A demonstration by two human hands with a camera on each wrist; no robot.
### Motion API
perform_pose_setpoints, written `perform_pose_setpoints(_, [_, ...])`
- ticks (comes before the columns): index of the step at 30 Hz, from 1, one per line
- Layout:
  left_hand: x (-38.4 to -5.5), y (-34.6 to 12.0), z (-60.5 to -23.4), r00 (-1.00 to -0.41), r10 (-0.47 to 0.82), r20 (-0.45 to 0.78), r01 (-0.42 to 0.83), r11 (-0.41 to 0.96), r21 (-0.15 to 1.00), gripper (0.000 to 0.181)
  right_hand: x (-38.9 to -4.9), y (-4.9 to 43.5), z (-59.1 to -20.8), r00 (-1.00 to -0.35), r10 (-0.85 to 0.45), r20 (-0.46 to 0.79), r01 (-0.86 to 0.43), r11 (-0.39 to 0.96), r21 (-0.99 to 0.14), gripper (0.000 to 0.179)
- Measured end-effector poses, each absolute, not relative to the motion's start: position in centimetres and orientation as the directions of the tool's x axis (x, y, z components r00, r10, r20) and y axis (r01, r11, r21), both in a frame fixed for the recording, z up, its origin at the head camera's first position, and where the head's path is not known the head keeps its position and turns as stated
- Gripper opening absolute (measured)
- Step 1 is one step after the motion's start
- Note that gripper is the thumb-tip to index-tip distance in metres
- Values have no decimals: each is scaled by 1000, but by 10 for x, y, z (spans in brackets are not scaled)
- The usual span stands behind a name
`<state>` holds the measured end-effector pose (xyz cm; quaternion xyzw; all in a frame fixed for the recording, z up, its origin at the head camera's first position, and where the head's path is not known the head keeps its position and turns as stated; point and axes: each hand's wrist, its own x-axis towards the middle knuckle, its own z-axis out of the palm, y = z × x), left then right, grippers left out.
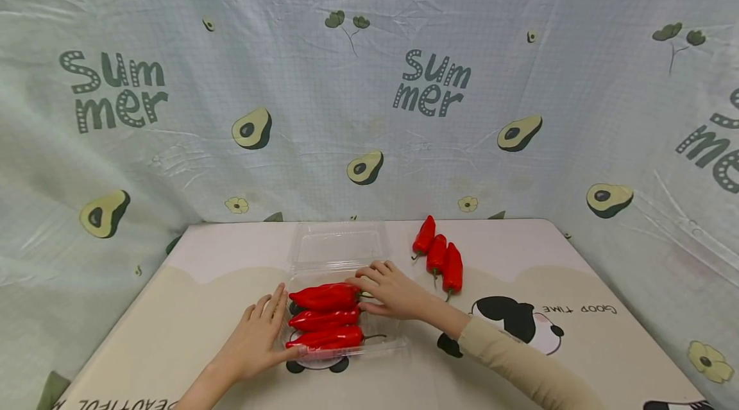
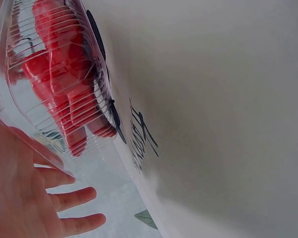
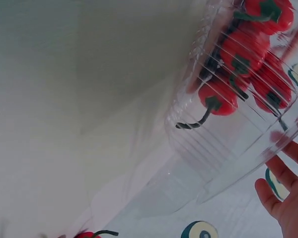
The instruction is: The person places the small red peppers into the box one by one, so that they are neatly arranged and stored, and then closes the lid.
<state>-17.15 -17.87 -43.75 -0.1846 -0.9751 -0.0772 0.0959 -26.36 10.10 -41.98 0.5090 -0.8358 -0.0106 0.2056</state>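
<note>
A clear plastic box holds several red peppers, lying crosswise with their green stems to the right. Along the box's left edge my left hand lies with fingers extended and thumb by the nearest pepper. My right hand reaches over the right side, its loosely bent fingers at the stem end of the farthest pepper in the box. In the right wrist view, its fingers spread by the rim, gripping nothing. The left wrist view shows the left fingers spread beside the clear wall.
The clear lid is folded back behind the box. Three more red peppers lie on the table at the back right. A patterned curtain hangs behind the printed tabletop.
</note>
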Motion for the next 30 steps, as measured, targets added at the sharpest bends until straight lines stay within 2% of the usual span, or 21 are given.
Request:
perform_pose_setpoints(7, [-172, -179, -437, -911, 349, 222, 378, 919, 109, 100, -260, 113, -416, -438, -836, 330, -831, 517, 207, 48])
perform_pose_setpoints(20, [-172, -178, -438, -911, 345, 225, 376, 920, 111, 100, -263, 140, -429, -419, -784, 457, -795, 560, 232, 43])
perform_pose_setpoints(30, [-172, -179, -438, -913, 341, 224, 373, 920, 120, 100, -264, 159, -437, -456, -736, 500, -757, 616, 218, 44])
